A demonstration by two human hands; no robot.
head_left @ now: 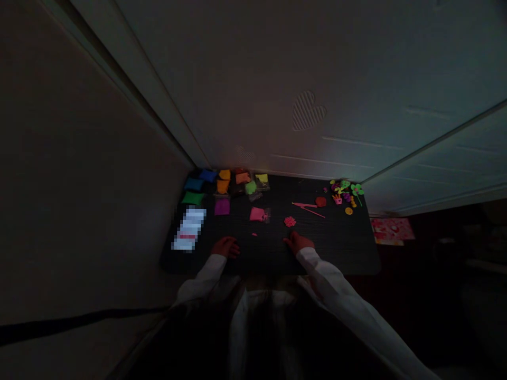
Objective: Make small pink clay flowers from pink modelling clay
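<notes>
My left hand (pixel 225 247) rests on the near part of the dark table, its fingers loosely apart with nothing in them. Just below a round pink flower-like clay piece (pixel 290 221) is my right hand (pixel 300 243), thumb and forefinger apart; it looks free of any object. Between the two hands lies a small pink bit of clay (pixel 254 234). Beyond it sits a pink clay packet (pixel 257 214) with a clear wrapper. Pink sticks or thin tools (pixel 304 205) lie past the flower, beside a red lump (pixel 320 201). The picture is dim, so fine detail is lost.
Coloured clay packets line the back left, among them a purple one (pixel 222 206) and a green one (pixel 193 198). A blurred bright screen (pixel 189 228) lies at left. Small finished clay shapes (pixel 344 192) cluster at the back right. A white wall (pixel 253 105) rises behind the table.
</notes>
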